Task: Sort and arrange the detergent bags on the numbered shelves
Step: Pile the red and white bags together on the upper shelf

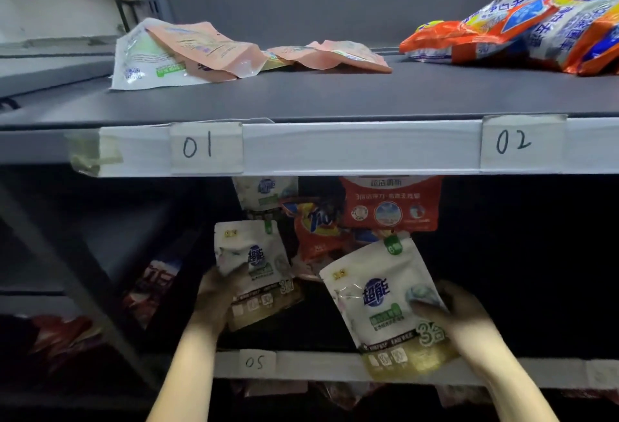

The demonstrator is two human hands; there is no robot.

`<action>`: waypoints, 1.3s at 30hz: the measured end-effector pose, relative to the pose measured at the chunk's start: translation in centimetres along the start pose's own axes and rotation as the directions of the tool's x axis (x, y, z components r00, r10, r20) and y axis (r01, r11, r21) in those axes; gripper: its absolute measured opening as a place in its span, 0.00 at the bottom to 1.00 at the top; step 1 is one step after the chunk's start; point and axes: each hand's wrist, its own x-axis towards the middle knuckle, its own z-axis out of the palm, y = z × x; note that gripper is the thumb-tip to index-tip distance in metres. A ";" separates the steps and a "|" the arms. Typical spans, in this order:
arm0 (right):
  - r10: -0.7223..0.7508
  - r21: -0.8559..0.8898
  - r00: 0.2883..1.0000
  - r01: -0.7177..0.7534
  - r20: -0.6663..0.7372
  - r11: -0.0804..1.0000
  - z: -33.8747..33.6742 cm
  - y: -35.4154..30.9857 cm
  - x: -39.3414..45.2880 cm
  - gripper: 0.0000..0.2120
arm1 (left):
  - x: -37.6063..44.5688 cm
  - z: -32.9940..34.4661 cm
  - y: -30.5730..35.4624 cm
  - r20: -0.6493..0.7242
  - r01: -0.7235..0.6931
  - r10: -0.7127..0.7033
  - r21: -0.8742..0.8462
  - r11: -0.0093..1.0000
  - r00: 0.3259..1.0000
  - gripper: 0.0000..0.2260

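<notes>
Left hand (pixel 219 291) grips white bag (pixel 254 267); right hand (pixel 459 318) grips second white bag (pixel 385 304).

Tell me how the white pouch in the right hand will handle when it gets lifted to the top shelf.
The white pouch looks soft: its surface creases where the right hand grips its edge, so it will probably sag. Its glossy film may be slippery. Similar pouches above label 01 lie slumped flat, so it likely won't stand unaided.

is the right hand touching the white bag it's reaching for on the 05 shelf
Touching. The head view shows the right hand with its fingers curled over the right edge of the white bag, gripping it.
</notes>
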 end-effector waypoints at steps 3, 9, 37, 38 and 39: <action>-0.035 0.102 0.999 0.035 -0.002 0.994 -1.1 -1.1 -3.1 0.09 | -5.3 -1.7 0.9 -0.006 -0.065 0.064 -0.107 0.992 0.998 0.05; -0.093 0.332 0.987 0.044 0.133 0.942 -3.4 -4.4 -10.5 0.06 | -17.6 -4.1 3.7 0.107 -0.171 0.181 -0.093 0.981 0.978 0.16; -0.313 0.035 0.920 0.313 0.237 0.949 14.8 -37.8 -1.3 0.08 | -3.5 -10.0 34.8 -0.195 -0.295 0.598 0.726 0.621 0.778 0.18; -0.316 -0.088 0.918 0.345 0.240 0.935 15.1 -37.7 -1.2 0.06 | -4.0 -9.8 34.3 -0.120 -0.333 0.625 0.760 0.558 0.772 0.16; -0.344 -0.199 0.911 0.389 0.227 0.899 15.3 -37.6 -0.9 0.05 | -4.3 -9.6 33.8 -0.048 -0.365 0.645 0.791 0.491 0.763 0.13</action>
